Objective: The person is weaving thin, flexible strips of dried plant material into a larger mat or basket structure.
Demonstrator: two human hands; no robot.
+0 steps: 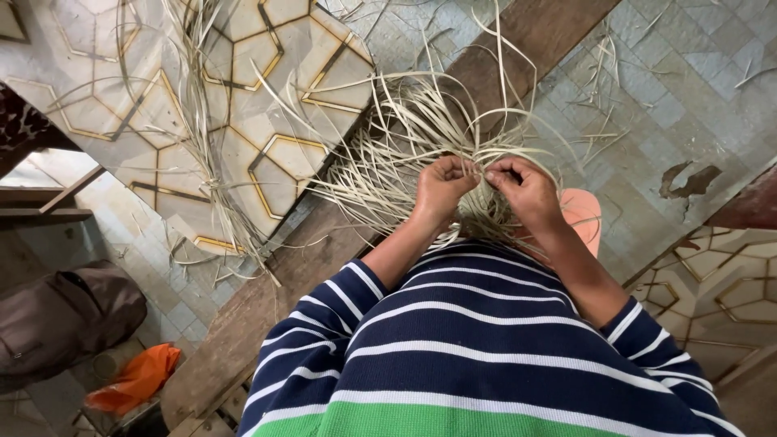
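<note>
At the centre of the scene, the left hand (pixel 441 188) and right hand (pixel 526 190) are pinched together on thin pale straw strips (pixel 388 154), fanning far-left over the long brown wooden plank (pixel 267 299). Brittle strands could snap or slip from the grip, loosening the weave.

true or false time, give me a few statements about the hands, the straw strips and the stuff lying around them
1. Both hands, the left hand and the right hand, pinch the pale strips. True.
2. The sleeves are plain red. False: the striped sleeves are navy with white stripes.
3. An orange cloth lies on the floor at lower left. True.
4. The strips are stacked in a neat tied bundle. False: they fan out loosely over the wooden plank.
</note>
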